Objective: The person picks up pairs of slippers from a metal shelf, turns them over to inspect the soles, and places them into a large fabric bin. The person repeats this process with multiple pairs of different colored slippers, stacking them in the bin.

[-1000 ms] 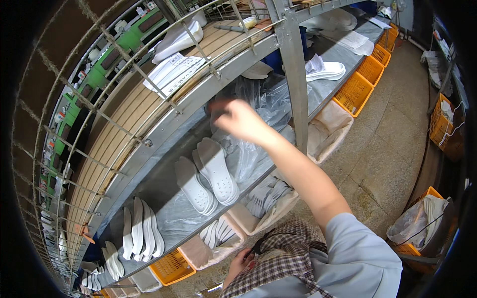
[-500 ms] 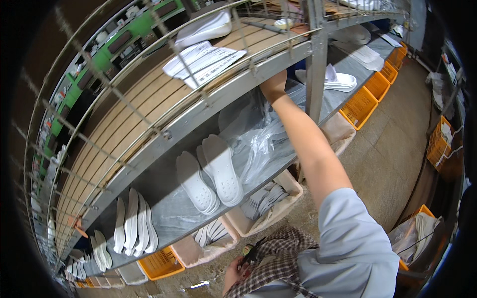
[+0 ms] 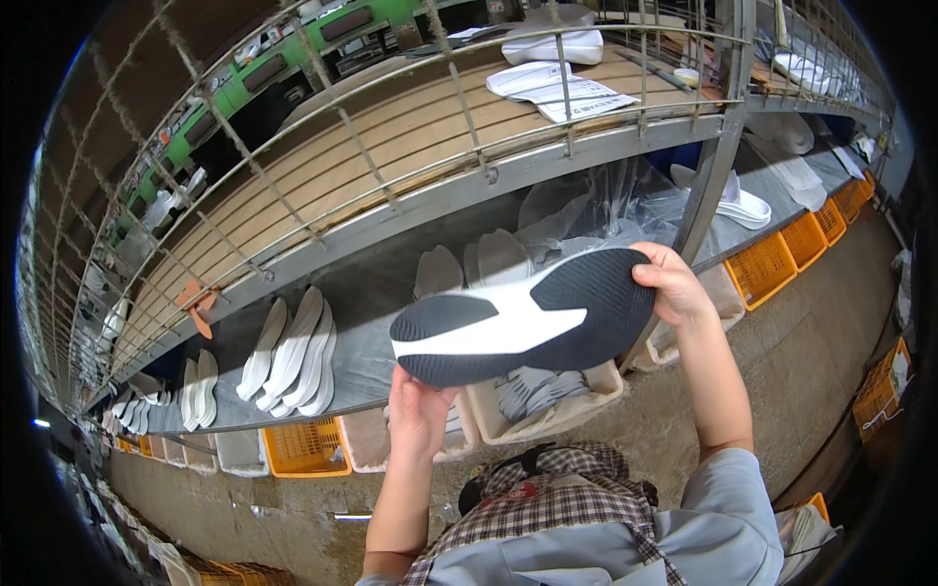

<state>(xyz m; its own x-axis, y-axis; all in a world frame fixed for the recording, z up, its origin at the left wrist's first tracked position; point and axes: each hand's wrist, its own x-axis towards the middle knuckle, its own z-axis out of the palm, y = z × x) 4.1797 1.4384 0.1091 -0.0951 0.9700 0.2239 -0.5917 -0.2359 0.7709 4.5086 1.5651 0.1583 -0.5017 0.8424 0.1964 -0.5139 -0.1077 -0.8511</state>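
1. Head view: I have the black-and-white shoe outsole (image 3: 525, 320) lifted near the grey desk (image 3: 366, 359), tread facing me; pickup done.
2. Left hand (image 3: 418, 412), partly closed, grips its narrower end; right hand (image 3: 676, 288) pinches the wider.
3. White soles (image 3: 299, 337) lie on the desk, unheld.

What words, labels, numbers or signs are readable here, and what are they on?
None readable.
Printed white sheet on the slatted shelf: dark marks, too small and blurred to read.
Black-and-white sole in the left hand and right hand: no lettering I can make out.
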